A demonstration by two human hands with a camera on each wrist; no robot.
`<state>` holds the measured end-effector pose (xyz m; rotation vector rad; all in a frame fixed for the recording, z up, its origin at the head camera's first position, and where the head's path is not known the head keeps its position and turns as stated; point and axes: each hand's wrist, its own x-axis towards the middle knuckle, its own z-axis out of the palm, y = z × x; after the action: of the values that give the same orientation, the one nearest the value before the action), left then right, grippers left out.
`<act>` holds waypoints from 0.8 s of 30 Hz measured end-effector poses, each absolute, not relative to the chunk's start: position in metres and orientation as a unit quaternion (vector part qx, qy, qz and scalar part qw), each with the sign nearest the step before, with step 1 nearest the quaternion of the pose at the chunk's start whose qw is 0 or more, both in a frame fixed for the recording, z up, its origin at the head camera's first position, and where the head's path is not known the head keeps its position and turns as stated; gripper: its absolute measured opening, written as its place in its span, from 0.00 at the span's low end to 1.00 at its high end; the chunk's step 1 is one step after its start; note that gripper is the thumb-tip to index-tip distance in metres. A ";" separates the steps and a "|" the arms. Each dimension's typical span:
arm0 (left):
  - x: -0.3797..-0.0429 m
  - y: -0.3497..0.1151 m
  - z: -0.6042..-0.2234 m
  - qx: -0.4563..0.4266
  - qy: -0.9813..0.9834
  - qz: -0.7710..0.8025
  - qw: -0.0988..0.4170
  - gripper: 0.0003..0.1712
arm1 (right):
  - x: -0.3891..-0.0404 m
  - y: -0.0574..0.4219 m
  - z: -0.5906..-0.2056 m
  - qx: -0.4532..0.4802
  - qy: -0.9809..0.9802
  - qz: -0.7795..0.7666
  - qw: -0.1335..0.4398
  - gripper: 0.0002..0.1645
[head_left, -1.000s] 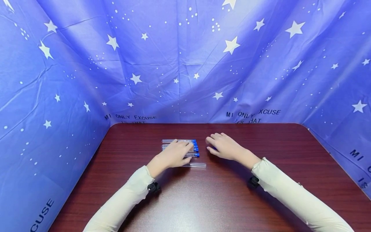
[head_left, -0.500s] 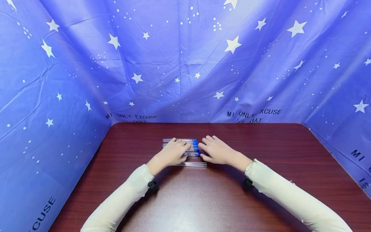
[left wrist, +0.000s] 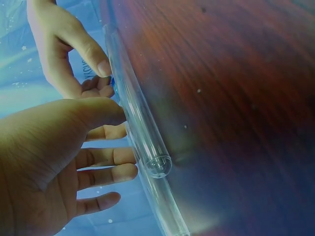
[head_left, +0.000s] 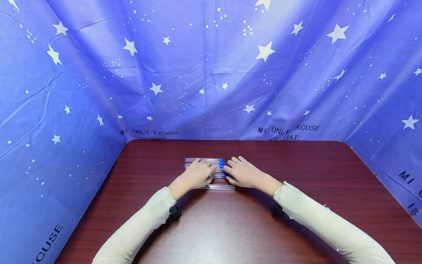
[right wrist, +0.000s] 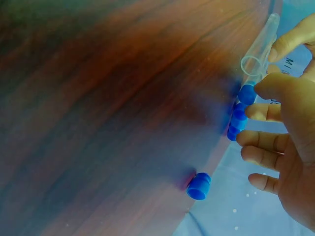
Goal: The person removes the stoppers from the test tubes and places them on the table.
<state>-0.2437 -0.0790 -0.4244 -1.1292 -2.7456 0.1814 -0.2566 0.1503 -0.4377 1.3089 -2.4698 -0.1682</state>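
A row of clear test tubes (head_left: 204, 160) with blue caps (right wrist: 247, 94) lies across the table, caps to the right. My left hand (head_left: 194, 174) spans the row from above, its fingers fairly straight and its fingertips at the tubes. At the cap ends, the right hand (head_left: 245, 172) touches the caps with extended fingers, thumb at the nearest one. An uncapped test tube (head_left: 220, 187) lies apart on the near side, its open end to the right. Its rounded end (left wrist: 160, 167) shows in the left wrist view. Part of the row is hidden under the left hand.
A loose blue cap (right wrist: 199, 187) stands on the table in the right wrist view, below the right hand's fingers. The dark red wooden table (head_left: 211, 227) ends at a blue curtain (head_left: 211, 73) with stars along the back and sides.
My right hand has moved left to the cap ends of the row, and the capped tubes look more evenly lined up. The left hand has stayed over the tubes.
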 end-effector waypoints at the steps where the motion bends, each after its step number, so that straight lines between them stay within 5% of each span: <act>1: -0.243 -0.079 -0.425 -0.379 -0.920 0.061 0.085 0.17 | -0.257 0.150 -0.438 0.461 -0.869 -0.061 0.171 0.14; 24: -0.241 -0.076 -0.427 -0.375 -0.921 0.070 0.075 0.14 | -0.256 0.144 -0.440 0.462 -0.870 -0.073 0.155 0.12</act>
<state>-0.2409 -0.0761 -0.4265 -1.1245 -2.7635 0.2097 -0.2561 0.1443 -0.4400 1.3231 -2.4929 -0.2100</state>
